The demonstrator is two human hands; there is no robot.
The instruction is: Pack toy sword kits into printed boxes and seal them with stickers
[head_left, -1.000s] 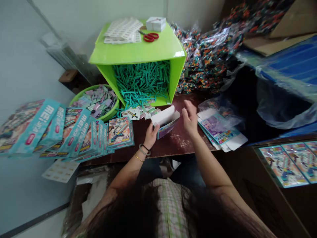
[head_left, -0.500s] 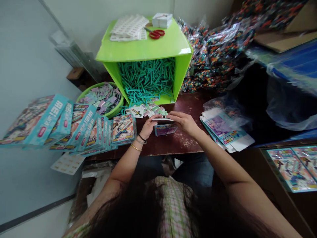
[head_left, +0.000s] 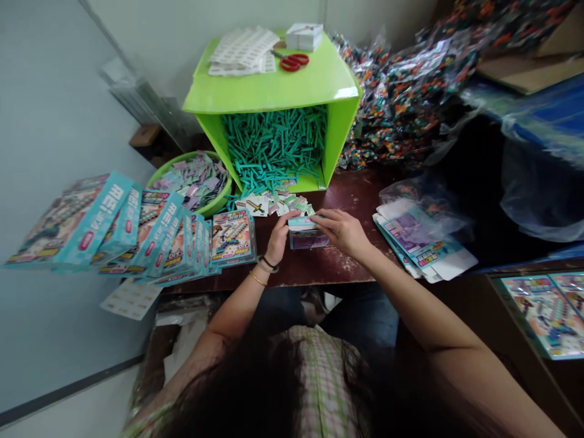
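Observation:
A small teal and purple cardboard box [head_left: 309,239] stands upright at the table's front, its top flap folded down nearly level. My left hand [head_left: 278,242] grips the box's left side, thumb and fingers around its upper corner. On the right, my right hand [head_left: 341,230] lies with its fingers across the top flap and the upper right corner. What is inside the box is hidden. Just behind it lie small green and pink packets [head_left: 292,204] and a card with a sword picture [head_left: 254,206]. A pile of finished-looking printed boxes [head_left: 232,237] sits left of my left hand.
A green bin [head_left: 274,91] holds many teal sticks [head_left: 278,143]; red scissors [head_left: 294,62] lie on top. A green basket [head_left: 223,201] of packets is at left. Flattened boxes [head_left: 422,240] lie at right, bagged coloured parts [head_left: 396,103] behind. Leaning boxes [head_left: 150,234] stand far left.
The box's top flap, raised and showing its white edge before, is now folded down with its teal face up. Both hands stay on the box. The whole view has shifted slightly.

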